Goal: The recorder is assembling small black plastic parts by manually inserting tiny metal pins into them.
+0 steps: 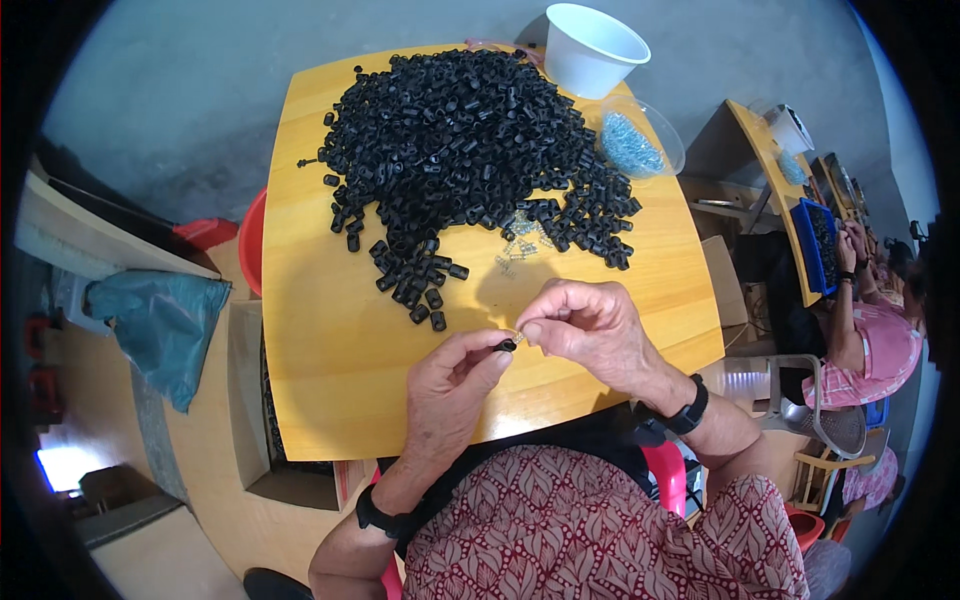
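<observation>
Centrally, above the near part of a yellow wooden counter (pixel 350 370), two bare hands are brought together fingertip to fingertip. Left hand (pixel 443 395): closed at thumb and forefinger, by which one small black plastic sleeve (pixel 506 346) is pinched. Right hand (pixel 597 335): likewise closed at the fingertips, by which one small metal coil spring (pixel 519 337) is gripped at the sleeve's end; whether the coil is seated inside cannot be told. A dark band (pixel 380 515) is worn on the left wrist, a black watch (pixel 688 405) on the right.

Loose stock: one large heap of black plastic pieces (pixel 450 140), spread over the far half of the counter, with a tail of strays trailed toward the left hand. Loose coil springs (pixel 520 240), several, scattered at the heap's near edge. Further silvery springs (pixel 628 148) are contained in a clear shallow bowl (pixel 677 142), placed at the far right corner. One white plastic tub (pixel 590 70) is stood just beside the bowl.

Surroundings: one teal plastic bag (pixel 165 320) at left; one red basin (pixel 252 245) partly hidden by the counter's left edge; at right, a co-worker in pink (pixel 880 350), by whose hands a blue tray (pixel 813 245) is flanked.
</observation>
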### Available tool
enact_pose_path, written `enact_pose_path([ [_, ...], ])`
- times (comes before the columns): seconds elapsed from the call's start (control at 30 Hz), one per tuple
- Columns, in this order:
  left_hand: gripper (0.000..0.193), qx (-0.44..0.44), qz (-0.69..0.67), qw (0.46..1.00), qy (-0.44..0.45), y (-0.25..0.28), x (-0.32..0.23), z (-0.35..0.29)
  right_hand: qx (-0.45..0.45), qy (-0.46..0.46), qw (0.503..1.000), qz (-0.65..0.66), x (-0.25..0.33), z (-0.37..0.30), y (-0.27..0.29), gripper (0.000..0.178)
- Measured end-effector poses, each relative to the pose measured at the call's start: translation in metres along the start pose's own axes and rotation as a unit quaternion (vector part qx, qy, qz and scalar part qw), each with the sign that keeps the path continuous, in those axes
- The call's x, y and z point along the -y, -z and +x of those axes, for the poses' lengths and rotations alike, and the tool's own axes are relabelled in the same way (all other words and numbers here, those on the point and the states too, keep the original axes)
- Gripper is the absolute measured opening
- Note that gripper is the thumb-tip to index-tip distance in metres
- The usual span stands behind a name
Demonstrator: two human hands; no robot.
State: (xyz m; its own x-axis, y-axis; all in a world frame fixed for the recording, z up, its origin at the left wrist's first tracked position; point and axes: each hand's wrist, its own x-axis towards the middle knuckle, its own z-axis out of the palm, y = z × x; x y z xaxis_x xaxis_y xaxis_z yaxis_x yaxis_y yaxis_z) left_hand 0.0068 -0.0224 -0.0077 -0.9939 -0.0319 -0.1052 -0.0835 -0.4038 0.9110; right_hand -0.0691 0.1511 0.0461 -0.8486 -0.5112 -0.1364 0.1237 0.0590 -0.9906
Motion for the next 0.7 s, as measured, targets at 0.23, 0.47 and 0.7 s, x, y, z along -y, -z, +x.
enact_pose_path([
  [0.23,0.022,0.003,0.002,1.000,-0.021,-0.001,-0.003,-0.001,-0.017,0.033,0.999,-0.005,-0.015,-0.004,-0.006,0.007],
  [0.47,0.023,-0.007,-0.011,1.000,-0.017,0.002,0.002,-0.002,-0.021,0.055,0.998,0.019,-0.024,-0.006,-0.011,0.007],
  [0.7,0.021,-0.002,0.051,0.999,-0.016,0.002,-0.002,-0.001,0.005,0.258,0.933,-0.252,-0.015,-0.007,-0.006,0.012],
])
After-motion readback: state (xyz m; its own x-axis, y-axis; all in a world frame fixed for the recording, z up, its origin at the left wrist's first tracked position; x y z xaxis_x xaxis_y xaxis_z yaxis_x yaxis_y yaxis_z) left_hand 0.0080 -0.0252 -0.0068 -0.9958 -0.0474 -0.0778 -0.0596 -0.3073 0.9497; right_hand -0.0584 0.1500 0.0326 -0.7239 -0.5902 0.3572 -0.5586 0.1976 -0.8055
